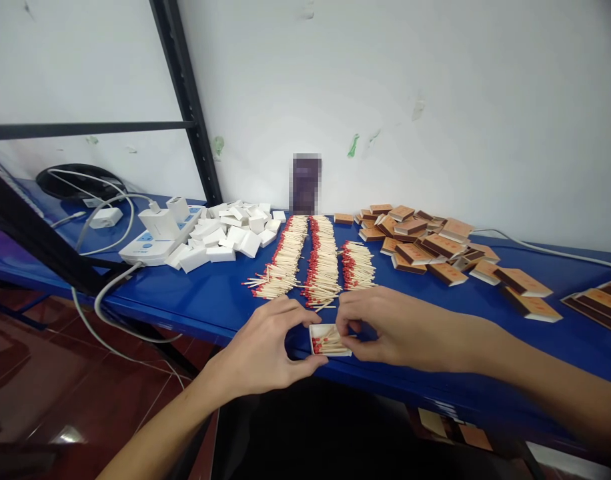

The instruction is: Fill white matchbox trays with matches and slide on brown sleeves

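Observation:
A small white matchbox tray (335, 354) sits near the table's front edge with red-headed matches (325, 342) lying in it. The thumb and forefinger of my left hand (270, 347) clasp the tray's left part, front and back. Bent over its right end is my right hand (395, 327), its fingertips closed on the matches there; the fingers partly hide what they grip. Just behind the tray, loose matches form three heaps: a left heap (283, 260), a middle heap (322, 260) and a shorter right heap (358, 267).
White empty trays (230, 230) are piled at the back left, beside a power strip (153, 250) with chargers and cables. Brown matchbox covers (420, 243) spread over the right side. A blurred dark object (306, 183) stands by the wall. Black shelf posts (188, 87) rise at left.

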A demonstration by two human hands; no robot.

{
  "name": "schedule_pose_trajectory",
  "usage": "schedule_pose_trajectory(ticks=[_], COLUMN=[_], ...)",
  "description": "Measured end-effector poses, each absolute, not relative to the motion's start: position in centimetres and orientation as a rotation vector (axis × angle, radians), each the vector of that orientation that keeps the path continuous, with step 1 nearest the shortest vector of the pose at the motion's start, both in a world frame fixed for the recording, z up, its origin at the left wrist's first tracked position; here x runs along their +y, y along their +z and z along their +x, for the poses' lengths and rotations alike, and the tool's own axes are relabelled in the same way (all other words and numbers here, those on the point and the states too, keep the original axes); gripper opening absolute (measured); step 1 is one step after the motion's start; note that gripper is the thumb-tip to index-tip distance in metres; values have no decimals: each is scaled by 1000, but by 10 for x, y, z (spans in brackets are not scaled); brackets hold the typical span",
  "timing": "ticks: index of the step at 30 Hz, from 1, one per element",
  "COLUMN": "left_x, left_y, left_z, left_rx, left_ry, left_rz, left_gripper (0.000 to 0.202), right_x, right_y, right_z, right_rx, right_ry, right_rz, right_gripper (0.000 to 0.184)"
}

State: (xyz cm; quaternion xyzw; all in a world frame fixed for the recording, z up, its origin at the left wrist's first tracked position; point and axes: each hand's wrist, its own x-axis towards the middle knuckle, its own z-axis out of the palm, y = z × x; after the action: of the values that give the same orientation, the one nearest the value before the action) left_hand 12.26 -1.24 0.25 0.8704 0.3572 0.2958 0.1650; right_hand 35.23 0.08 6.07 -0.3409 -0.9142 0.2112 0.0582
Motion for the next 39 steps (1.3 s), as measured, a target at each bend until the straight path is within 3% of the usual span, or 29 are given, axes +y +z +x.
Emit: schedule_pose_trajectory(ticks=[6,24,29,39], left_x=[-14,-16,-14,-17], left_y=[4,6,8,8], left_z=[123,122,120,119], left_rx=[994,979,903,875], left_ry=[805,767,727,632], left_rz=[2492,2475,2455,2532], left_gripper=[29,29,26,29], right_x=[4,4,21,25], right_y=[58,51,43,34], right_z=[342,349,346,348], right_rx=[-2789,-2700,-2689,-2735], right_ry=[652,508,329,359], right_rz=[-1017,-983,-1065,-1104], right_gripper=[2,23,12,10])
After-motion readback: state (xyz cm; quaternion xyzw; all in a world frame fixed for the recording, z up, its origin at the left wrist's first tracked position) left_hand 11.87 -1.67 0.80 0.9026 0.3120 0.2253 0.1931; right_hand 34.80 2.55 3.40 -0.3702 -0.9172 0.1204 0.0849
